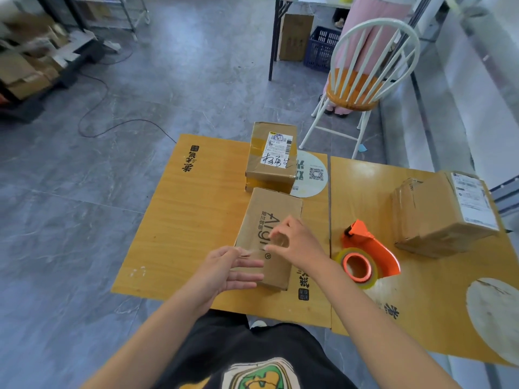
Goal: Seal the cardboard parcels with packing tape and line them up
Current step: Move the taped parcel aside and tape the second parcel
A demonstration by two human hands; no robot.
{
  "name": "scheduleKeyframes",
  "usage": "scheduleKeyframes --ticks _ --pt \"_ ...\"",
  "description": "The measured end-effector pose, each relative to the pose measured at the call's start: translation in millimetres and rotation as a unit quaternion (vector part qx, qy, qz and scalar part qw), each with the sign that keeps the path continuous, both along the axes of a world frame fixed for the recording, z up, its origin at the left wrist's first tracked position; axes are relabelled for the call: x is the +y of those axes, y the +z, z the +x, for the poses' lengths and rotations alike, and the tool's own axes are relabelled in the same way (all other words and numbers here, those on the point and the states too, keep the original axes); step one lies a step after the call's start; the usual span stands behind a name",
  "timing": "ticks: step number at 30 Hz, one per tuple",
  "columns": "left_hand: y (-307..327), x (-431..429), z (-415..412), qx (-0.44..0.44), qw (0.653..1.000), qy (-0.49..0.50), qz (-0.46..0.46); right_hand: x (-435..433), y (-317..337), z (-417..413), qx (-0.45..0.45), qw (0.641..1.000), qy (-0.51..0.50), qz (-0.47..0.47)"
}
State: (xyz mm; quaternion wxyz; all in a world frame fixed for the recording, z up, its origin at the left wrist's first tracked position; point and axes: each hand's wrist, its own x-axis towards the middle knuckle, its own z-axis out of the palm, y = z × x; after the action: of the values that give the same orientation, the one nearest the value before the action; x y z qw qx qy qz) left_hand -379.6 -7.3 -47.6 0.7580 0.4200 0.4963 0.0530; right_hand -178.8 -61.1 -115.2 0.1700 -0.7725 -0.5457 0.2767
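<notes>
A brown printed parcel (276,209) lies lengthwise on the left wooden table (191,220), just in front of me. Over its near half, my left hand (224,269) and my right hand (297,242) hold a strip of clear tape (264,248) stretched between them. The left thumb and forefinger pinch one end while the other fingers lie straight. The right fingers curl around the other end. Behind it sits a taped parcel with a shipping label (271,155). An orange tape dispenser (365,254) lies on the right table (365,181), with a third labelled parcel (441,214) beyond it.
A white spindle-back chair (362,80) stands behind the tables, with a person in pink behind it. A blue crate (320,49) and a cardboard box (295,37) sit under a far table. Loose cardboard is piled at far left (31,66). A cable (95,113) crosses the grey floor.
</notes>
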Motion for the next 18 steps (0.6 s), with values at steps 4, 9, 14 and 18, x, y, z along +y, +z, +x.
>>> scheduleKeyframes --ticks 4,9,14,18 --pt "-5 -1 1 0.011 0.999 0.026 -0.015 -5 -3 16 0.080 0.997 0.008 -0.014" --pt "-17 3 5 0.055 0.996 0.065 0.005 -5 3 32 0.107 0.994 -0.005 -0.031" --pt "-19 12 5 0.057 0.993 0.098 -0.043 7 16 35 0.161 0.986 -0.006 -0.045" --pt "-17 17 -3 0.011 0.991 0.102 -0.084 11 31 42 0.228 0.973 -0.021 -0.038"
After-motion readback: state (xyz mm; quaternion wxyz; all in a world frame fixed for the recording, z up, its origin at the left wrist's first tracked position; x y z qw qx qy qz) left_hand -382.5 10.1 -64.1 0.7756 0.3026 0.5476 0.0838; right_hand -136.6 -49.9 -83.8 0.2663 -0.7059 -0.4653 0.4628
